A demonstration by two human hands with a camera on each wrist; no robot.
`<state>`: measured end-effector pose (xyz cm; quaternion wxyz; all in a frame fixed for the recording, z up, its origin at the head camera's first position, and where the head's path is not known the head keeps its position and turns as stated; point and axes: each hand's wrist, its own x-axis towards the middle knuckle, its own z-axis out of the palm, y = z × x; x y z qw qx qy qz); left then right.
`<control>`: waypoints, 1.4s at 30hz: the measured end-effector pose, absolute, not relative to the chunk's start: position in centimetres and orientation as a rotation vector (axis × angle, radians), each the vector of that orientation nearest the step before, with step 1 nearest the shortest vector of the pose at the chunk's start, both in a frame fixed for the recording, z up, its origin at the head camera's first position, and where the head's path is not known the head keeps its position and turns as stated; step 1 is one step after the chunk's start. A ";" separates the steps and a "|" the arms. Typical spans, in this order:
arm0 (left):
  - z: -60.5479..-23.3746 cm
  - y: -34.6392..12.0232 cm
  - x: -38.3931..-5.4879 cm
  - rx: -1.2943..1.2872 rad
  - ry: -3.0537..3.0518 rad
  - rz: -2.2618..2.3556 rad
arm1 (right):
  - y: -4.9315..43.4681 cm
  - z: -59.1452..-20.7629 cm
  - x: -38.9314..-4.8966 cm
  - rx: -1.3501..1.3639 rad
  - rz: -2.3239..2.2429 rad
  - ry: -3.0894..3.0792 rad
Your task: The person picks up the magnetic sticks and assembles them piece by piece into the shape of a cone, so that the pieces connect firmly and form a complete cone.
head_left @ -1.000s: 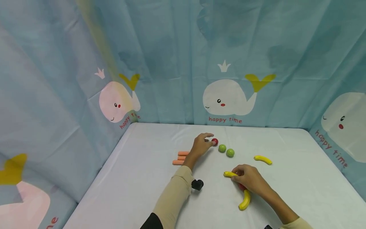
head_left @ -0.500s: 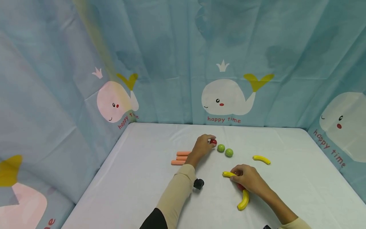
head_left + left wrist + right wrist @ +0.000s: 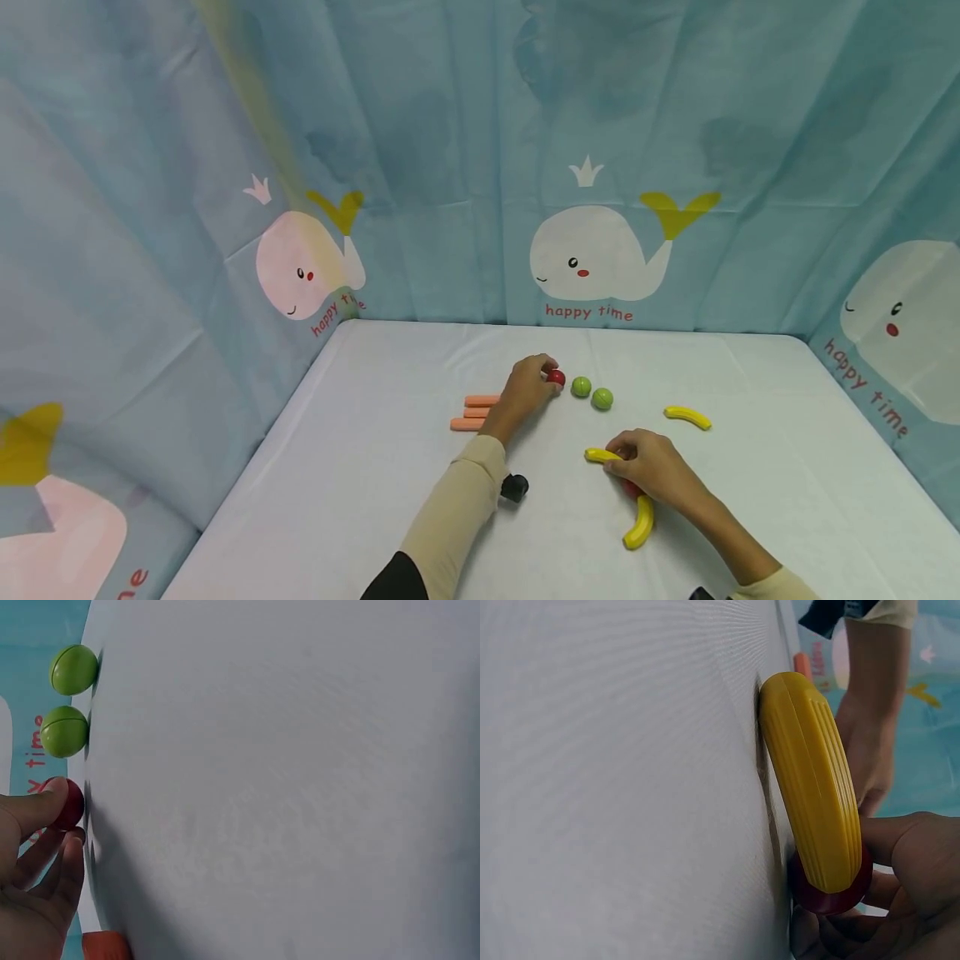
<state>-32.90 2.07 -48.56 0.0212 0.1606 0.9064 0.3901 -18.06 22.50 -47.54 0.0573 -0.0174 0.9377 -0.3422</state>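
Note:
My left hand [image 3: 527, 385] pinches a small shiny red ball [image 3: 556, 378] at the far middle of the table; in the left wrist view its thumb lies against the ball [image 3: 71, 805]. Two green balls [image 3: 581, 387] sit just right of it, in a slanting line. Nearer to me, my right hand [image 3: 656, 468] holds a toy banana [image 3: 597, 456] between thumb and fingers. Under that palm lies another red ball [image 3: 632, 489], partly hidden. A second toy banana [image 3: 639, 525] lies just below it and fills the middle of the right wrist view.
Several orange sticks [image 3: 467, 424] lie side by side left of my left forearm, partly covered by it. A third toy banana [image 3: 687, 417] lies alone at the right. The white-covered table [image 3: 337, 492] is bordered by a blue whale-print curtain [image 3: 450, 250].
My left fingers have closed on the red ball and drawn it slightly left and toward me, away from the green balls. The right hand has stayed in place.

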 end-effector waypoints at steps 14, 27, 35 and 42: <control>-48.1 0.3 -29.5 0.560 2.583 1.506 | 22.8 -47.5 -18.2 -0.042 -1.054 2.844; -48.0 0.0 -25.8 0.629 2.496 1.437 | 23.0 -47.5 -18.3 -0.034 -1.065 2.852; -48.2 0.0 -24.7 0.693 2.466 1.382 | 23.3 -47.3 -18.2 -0.026 -1.081 2.861; -48.2 0.2 -24.4 0.726 2.489 1.349 | 23.3 -47.3 -18.1 -0.026 -1.087 2.858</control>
